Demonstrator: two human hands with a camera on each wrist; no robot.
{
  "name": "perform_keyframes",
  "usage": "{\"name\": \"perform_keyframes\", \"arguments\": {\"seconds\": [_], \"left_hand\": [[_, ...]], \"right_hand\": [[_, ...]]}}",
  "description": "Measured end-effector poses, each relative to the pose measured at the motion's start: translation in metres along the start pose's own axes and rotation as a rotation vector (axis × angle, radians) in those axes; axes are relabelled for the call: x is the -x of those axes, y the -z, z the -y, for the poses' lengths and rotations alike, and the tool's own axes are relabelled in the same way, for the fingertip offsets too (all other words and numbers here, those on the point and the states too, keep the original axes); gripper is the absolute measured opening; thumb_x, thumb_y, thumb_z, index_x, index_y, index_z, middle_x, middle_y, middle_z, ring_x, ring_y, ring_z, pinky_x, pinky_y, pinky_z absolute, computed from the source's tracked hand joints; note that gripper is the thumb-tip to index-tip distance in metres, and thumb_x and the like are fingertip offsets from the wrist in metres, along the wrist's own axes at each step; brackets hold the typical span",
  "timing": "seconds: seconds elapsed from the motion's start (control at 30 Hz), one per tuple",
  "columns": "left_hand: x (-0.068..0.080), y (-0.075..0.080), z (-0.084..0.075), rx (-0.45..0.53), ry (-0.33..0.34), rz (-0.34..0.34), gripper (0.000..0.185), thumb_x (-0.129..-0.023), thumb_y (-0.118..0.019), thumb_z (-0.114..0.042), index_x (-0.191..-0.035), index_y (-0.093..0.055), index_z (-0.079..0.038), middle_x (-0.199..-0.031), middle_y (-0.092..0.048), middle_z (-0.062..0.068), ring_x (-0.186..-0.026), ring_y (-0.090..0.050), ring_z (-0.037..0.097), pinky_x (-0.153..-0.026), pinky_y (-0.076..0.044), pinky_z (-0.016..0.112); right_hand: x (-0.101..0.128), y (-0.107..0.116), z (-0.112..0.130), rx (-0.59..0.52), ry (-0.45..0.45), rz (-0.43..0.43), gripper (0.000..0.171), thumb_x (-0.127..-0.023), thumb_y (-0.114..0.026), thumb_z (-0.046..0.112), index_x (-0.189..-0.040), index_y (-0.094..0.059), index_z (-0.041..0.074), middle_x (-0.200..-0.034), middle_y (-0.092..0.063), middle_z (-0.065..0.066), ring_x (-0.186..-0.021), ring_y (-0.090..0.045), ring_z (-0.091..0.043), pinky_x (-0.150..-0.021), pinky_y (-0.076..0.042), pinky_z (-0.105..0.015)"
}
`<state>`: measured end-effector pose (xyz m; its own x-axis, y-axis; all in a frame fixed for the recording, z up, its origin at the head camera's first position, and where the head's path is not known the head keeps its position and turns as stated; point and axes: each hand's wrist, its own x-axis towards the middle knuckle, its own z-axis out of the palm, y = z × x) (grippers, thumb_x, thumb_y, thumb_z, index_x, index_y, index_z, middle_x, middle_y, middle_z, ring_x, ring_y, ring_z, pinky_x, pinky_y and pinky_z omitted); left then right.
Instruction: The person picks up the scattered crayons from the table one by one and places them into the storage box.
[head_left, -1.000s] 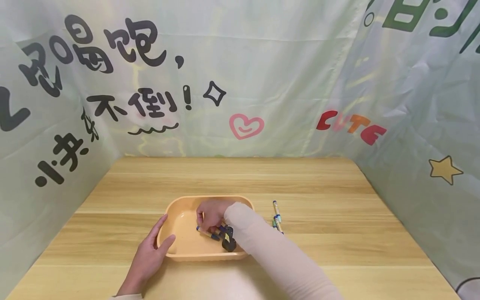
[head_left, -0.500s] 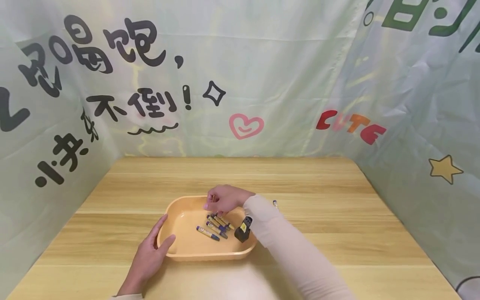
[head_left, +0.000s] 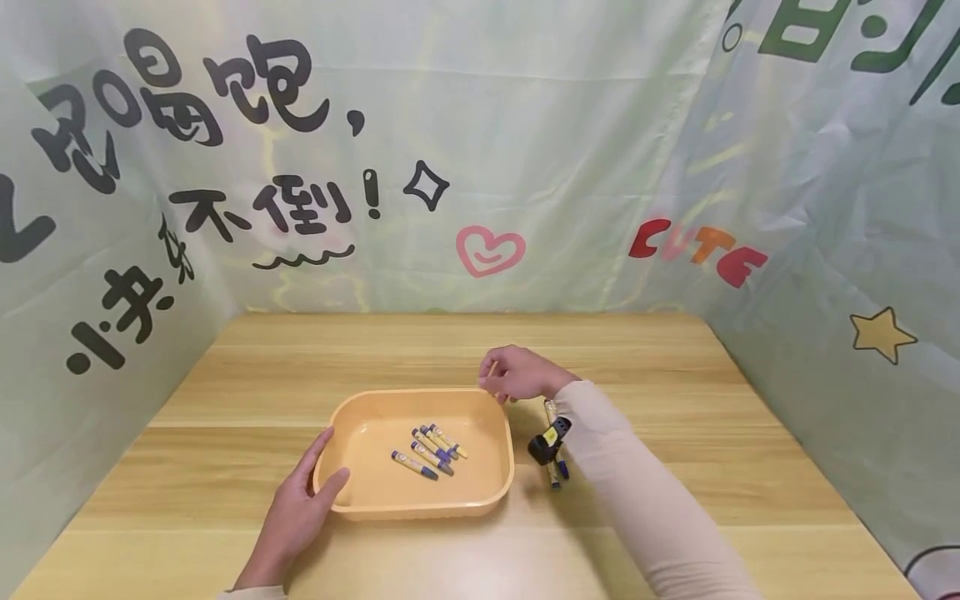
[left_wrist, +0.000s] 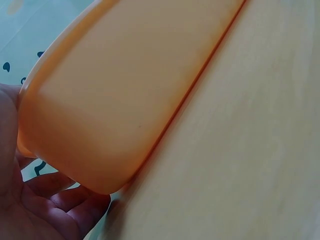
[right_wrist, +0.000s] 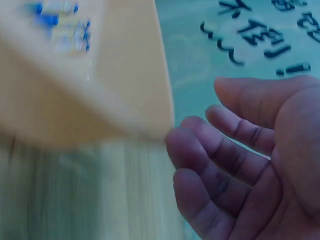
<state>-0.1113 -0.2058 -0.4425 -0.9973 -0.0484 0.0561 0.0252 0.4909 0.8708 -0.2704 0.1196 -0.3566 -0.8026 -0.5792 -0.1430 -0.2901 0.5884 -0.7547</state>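
Head view: the right hand point(head_left: 520, 372) is now past the upper right corner of the tray point(head_left: 420, 508). 1 second ago it was down among the crayons point(head_left: 431, 457), and at 0.5 seconds ago over the upper rim. Its path runs from the middle of the frame up and to the right. Right wrist view: fingers loosely bent, thumb apart from them, nothing seen between; hand noted as released. Fingertips just beside the tray corner; contact cannot be told.

Left hand point(head_left: 300, 504), lower left of frame: grasping the tray's left end, thumb over the rim, fingers along the outside. No clear change here; the tray keeps its place at lower centre.

Crayons: at least 4 lie in a loose cluster right of the tray's middle, tips toward lower right; some overlap, so exact count uncertain. Layout much as 0.5 seconds ago. More crayons, the outer crayons point(head_left: 554, 475), lie on the table point(head_left: 637, 358) right of the tray, partly behind the sleeve point(head_left: 645, 492) and the black wrist camera point(head_left: 550, 442).

Meaning for the work, as judged: the cluster now rests free of any hand, crayons remain in 2 places, and the freed hand is nearer the outer group, the left hand appearing to steady the tray
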Motion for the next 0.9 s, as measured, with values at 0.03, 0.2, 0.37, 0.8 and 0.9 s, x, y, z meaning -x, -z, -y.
{"name": "perform_keyframes", "arguments": {"seconds": [0.03, 0.2, 0.37, 0.8, 0.9], "left_hand": [[0.0, 0.0, 0.0, 0.0, 0.001, 0.001, 0.065, -0.099, -0.056, -0.033, -0.155, -0.025, -0.02, -0.155, -0.028, 0.019, -0.131, -0.041, 0.039, -0.1, -0.04, 0.049], [0.001, -0.001, -0.001, -0.001, 0.003, 0.001, 0.064, -0.099, -0.056, -0.033, -0.155, -0.026, -0.02, -0.154, -0.029, 0.02, -0.131, -0.042, 0.039, -0.099, -0.041, 0.048], [0.001, -0.001, -0.001, 0.005, 0.012, -0.001, 0.064, -0.099, -0.057, -0.032, -0.155, -0.026, -0.02, -0.153, -0.03, 0.021, -0.129, -0.044, 0.04, -0.098, -0.043, 0.047], [0.001, 0.0, -0.002, 0.003, 0.004, 0.004, 0.065, -0.1, -0.056, -0.034, -0.155, -0.025, -0.02, -0.153, -0.029, 0.021, -0.131, -0.041, 0.041, -0.1, -0.041, 0.051], [0.001, 0.0, -0.001, 0.003, -0.005, 0.011, 0.065, -0.1, -0.055, -0.033, -0.155, -0.024, -0.019, -0.155, -0.027, 0.021, -0.133, -0.038, 0.041, -0.101, -0.038, 0.052]], "right_hand": [[0.003, 0.003, -0.006, 0.0, -0.014, -0.014, 0.011, -0.096, -0.061, 0.016, -0.099, -0.06, 0.005, -0.088, -0.067, -0.014, -0.071, -0.067, -0.03, -0.06, -0.054, -0.037], [0.017, 0.011, -0.03, 0.009, -0.072, -0.05, 0.011, -0.096, -0.06, 0.014, -0.098, -0.059, 0.003, -0.087, -0.067, -0.019, -0.072, -0.065, -0.037, -0.057, -0.053, -0.038], [0.027, 0.014, -0.046, 0.062, -0.147, -0.081, 0.011, -0.096, -0.061, 0.015, -0.093, -0.058, 0.004, -0.073, -0.065, -0.016, -0.056, -0.059, -0.022, -0.05, -0.046, -0.027], [0.039, 0.014, -0.077, 0.101, -0.292, -0.144, 0.017, -0.093, -0.064, 0.017, -0.092, -0.053, 0.004, -0.064, -0.06, -0.007, -0.056, -0.057, -0.016, -0.057, -0.05, -0.029], [0.04, 0.012, -0.082, 0.101, -0.302, -0.154, 0.019, -0.092, -0.065, 0.018, -0.094, -0.054, 0.003, -0.064, -0.059, -0.006, -0.055, -0.056, -0.015, -0.056, -0.049, -0.028]]}}
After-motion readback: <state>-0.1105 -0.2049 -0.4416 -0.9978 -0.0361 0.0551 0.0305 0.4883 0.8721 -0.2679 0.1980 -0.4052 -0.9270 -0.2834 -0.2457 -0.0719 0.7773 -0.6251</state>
